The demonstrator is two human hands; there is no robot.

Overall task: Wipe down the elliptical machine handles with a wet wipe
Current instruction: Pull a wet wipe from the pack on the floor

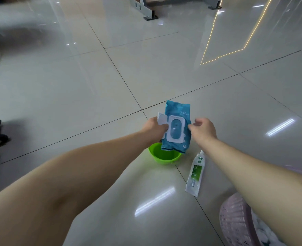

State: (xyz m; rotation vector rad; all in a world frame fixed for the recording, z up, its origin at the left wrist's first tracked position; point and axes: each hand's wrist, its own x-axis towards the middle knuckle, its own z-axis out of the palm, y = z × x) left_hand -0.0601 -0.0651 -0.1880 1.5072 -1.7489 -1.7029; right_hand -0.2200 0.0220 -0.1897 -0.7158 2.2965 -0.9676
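Lower centre, the left hand (155, 128) is gripping the wet wipe pack (176, 109), its lid (161, 118) open. The right hand (202, 129) is curling at its edge, grasp unclear. No wipe is out yet and the handles are unseen, so all the wiping seems left to do.

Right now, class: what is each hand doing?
Left hand: holds the blue wipe pack, lid flipped open.
Right hand: fingers curled at the pack's edge; grip cannot be told.
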